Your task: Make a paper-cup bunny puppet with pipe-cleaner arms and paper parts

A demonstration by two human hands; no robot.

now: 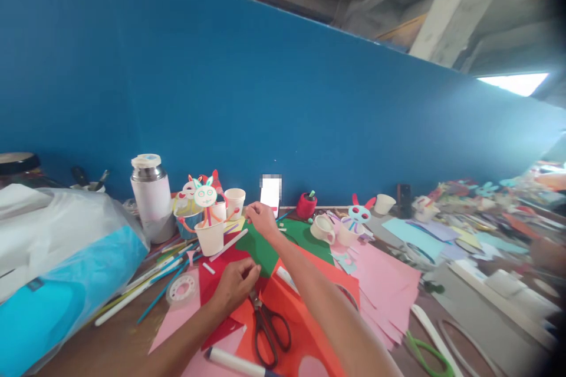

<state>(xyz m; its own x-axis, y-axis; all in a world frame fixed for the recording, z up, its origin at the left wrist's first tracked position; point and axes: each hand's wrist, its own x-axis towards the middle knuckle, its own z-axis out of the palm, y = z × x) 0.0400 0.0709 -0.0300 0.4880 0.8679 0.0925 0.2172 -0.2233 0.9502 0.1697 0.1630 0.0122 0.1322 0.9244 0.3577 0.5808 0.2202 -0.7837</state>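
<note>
My left hand (pixel 239 283) hovers over red paper (pixel 212 283), its thumb and fingers pressed together; whatever they pinch is hidden. Just below it lie dark-handled scissors (pixel 259 307) on orange-red paper (pixel 289 359). Farther out, my right hand (pixel 262 219) reaches over the green paper (pixel 260 250), fingers curled in. I cannot make out anything in them. Behind it stands a phone with a bright screen (pixel 270 195), and a plain paper cup (pixel 234 204) is to its left. Nearby is a paper cup (pixel 210 240) with a white paper animal face (pixel 206 195).
A white thermos (pixel 151 197) and a plastic-wrapped blue bundle (pixel 75 283) flank the left side. A tape roll (pixel 182 288), a marker (pixel 236 363) and pink paper (pixel 384 283) lie around. At the right are a blue-faced cup figure (pixel 359 215) and green-handled scissors (pixel 427 356). A blue wall (pixel 309 100) rises behind.
</note>
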